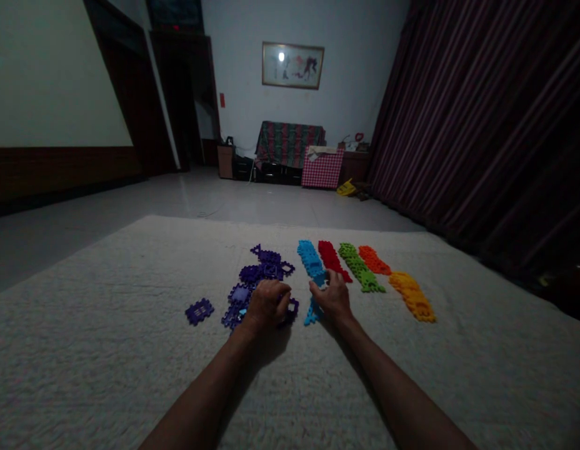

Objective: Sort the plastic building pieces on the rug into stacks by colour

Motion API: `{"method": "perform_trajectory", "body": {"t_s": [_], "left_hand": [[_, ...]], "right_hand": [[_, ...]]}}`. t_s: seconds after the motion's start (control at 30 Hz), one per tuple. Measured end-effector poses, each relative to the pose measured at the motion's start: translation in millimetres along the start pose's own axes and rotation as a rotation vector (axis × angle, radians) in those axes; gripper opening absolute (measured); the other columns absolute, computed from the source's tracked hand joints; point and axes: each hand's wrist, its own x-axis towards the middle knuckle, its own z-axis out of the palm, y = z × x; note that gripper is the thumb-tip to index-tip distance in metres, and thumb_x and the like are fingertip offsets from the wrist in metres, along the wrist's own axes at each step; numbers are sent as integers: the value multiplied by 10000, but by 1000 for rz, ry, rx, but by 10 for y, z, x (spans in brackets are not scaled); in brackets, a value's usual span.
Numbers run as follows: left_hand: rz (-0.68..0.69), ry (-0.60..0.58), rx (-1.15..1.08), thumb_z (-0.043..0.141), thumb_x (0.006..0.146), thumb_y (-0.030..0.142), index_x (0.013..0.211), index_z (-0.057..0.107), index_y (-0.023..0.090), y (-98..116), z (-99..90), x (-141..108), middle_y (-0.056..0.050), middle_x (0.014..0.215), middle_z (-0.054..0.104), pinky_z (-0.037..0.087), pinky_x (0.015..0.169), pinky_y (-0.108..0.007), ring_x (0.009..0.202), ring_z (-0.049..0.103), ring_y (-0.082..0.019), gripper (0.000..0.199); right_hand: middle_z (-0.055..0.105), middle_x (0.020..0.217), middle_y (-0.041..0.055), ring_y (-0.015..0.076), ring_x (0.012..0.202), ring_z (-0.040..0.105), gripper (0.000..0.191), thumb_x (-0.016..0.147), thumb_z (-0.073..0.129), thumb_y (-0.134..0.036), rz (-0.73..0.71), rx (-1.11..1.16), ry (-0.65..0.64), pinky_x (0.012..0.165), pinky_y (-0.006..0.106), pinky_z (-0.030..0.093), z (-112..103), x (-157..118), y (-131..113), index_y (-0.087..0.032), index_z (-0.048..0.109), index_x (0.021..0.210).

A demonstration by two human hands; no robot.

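Purple notched plastic pieces (262, 271) lie in a loose heap left of centre, with one purple piece (199, 310) apart at the left. My left hand (270, 302) is closed over the near right side of the heap; what its curled fingers hold, if anything, is hidden. My right hand (332, 295) has thumb and fingers apart, at the near end of the light blue row (310, 257). A light blue piece (311, 312) lies just under and left of it. Further right are rows of red (332, 259), green (360, 265), orange (374, 259) and yellow pieces (412, 295).
The pieces lie on a pale textured mat (130, 300) on a tiled floor (187, 195). Across the room stand a cloth-covered seat (290, 142) and a checked cloth (322, 169). A dark curtain (425, 125) hangs at the right.
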Motion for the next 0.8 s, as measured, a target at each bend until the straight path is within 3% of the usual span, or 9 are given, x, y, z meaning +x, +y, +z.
{"method": "perform_trajectory", "body": {"t_s": [0.13,0.33,0.53,0.67,0.8], "left_hand": [[-21,53,-11,498,902,220,861,689,201,-54,33,-6,-71,857,699,479,807,-348,848,627,-205,196],[-37,58,-17,505,895,207,871,691,206,-66,34,-5,-62,840,706,478,783,-338,831,629,-202,188],[-44,76,-13,500,896,222,856,690,219,-83,51,7,-50,834,711,479,788,-333,828,627,-193,194],[-34,86,-10,496,899,226,862,691,222,-90,57,5,-48,831,711,484,789,-331,823,630,-193,198],[-48,106,-18,515,892,222,894,699,218,-103,21,5,-48,850,722,498,797,-319,837,649,-190,184]], "right_hand": [[635,1017,149,296,983,590,465,774,623,-429,-10,-169,8,887,418,466,135,222,-3,-145,612,1142],[639,1080,204,358,1044,581,427,769,655,-410,103,-320,-20,919,489,416,181,366,-104,-155,631,1110],[630,1048,216,382,1056,565,360,769,646,-421,150,-311,-19,917,527,398,243,379,-95,-162,633,1017],[611,1070,200,370,1054,553,396,753,674,-439,125,-264,94,910,502,415,222,342,-113,-177,611,1043],[605,1061,168,323,1028,557,365,793,619,-396,37,-172,88,898,452,447,110,251,-117,-167,608,1077]]}}
